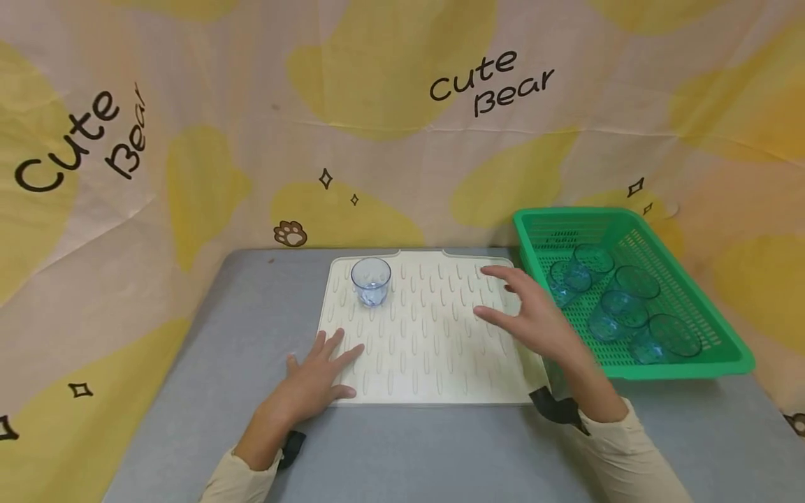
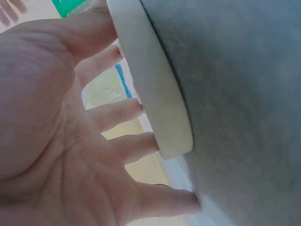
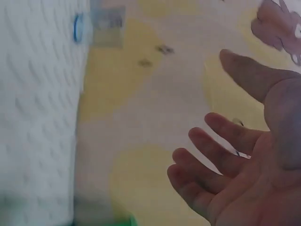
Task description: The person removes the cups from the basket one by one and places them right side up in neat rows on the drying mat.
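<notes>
A clear bluish glass (image 1: 371, 283) stands upright near the far left corner of a cream ridged mat (image 1: 434, 328). Spread fingers of my left hand (image 1: 317, 381) rest at the mat's left front corner; the left wrist view shows the fingertips touching its edge (image 2: 155, 94). My right hand (image 1: 534, 314) hovers over the mat's right side, thumb apart from the loosely bent fingers, with nothing between them. In the right wrist view that hand (image 3: 244, 155) is apart from the glass (image 3: 101, 28).
Right of the mat sits a green plastic basket (image 1: 732, 353) with several clear glasses, one of them a glass (image 1: 666, 339) near the front. A grey table (image 1: 402, 454) lies under everything. Behind it hangs a patterned cloth (image 1: 390, 161).
</notes>
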Motion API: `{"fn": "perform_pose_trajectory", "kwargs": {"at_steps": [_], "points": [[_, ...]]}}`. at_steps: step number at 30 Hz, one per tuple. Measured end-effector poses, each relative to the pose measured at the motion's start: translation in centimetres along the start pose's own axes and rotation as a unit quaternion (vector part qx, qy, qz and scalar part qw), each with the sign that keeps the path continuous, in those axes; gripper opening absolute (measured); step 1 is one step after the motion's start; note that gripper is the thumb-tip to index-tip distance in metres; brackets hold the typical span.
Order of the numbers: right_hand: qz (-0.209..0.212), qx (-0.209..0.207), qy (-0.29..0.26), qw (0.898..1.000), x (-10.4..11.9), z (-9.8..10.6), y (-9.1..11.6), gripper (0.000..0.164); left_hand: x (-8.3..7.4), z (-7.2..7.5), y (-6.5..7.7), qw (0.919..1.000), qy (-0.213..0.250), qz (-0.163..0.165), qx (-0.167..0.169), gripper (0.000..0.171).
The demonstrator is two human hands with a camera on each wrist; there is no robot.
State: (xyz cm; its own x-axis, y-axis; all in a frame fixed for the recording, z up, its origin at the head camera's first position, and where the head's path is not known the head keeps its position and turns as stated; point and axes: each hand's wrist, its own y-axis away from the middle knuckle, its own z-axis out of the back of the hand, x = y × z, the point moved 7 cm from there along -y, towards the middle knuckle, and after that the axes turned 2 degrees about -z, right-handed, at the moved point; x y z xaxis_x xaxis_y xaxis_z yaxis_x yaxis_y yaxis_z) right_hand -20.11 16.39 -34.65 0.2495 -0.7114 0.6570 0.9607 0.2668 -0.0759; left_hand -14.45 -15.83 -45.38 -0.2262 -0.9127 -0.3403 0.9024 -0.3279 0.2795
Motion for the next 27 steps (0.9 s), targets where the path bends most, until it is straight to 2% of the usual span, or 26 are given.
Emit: {"fn": "perform_pose_trajectory", "kwargs": {"at_steps": [4, 11, 14, 16, 19, 23, 27], "points": [[-0.029, -0.026, 0.033, 0.999, -3.2, 3.7, 1.8, 0.068, 0.1, 0.0, -0.1, 1.0000, -0.001, 0.002, -0.001, 0.073], [-0.103, -0.058, 0.031, 0.993, -10.4, 9.1, 5.5, 0.070, -0.1, 0.1, 0.0, 1.0000, 0.005, 0.003, 0.007, 0.074], [-0.128, -0.056, 0.037, 0.990, -12.9, 10.9, 6.8, 0.073, -0.3, 0.2, 0.0, 1.0000, 0.008, 0.001, 0.005, 0.074], [-0.134, -0.047, 0.031, 0.989, -14.1, 11.6, 7.3, 0.075, -0.3, 0.2, 0.0, 1.0000, 0.009, 0.000, 0.002, 0.074], [-0.141, -0.030, 0.052, 0.988, -15.3, 12.1, 7.6, 0.079, -0.4, 0.2, 0.0, 0.9999, 0.012, -0.004, 0.000, 0.074], [-0.167, -0.012, 0.094, 0.981, -16.5, 11.9, 7.7, 0.085, -0.2, 0.2, 0.1, 0.9999, 0.010, -0.006, -0.004, 0.074], [-0.185, -0.005, 0.107, 0.977, -17.1, 11.7, 7.8, 0.089, -0.1, 0.1, 0.0, 0.9999, 0.011, -0.007, -0.003, 0.074]]}}
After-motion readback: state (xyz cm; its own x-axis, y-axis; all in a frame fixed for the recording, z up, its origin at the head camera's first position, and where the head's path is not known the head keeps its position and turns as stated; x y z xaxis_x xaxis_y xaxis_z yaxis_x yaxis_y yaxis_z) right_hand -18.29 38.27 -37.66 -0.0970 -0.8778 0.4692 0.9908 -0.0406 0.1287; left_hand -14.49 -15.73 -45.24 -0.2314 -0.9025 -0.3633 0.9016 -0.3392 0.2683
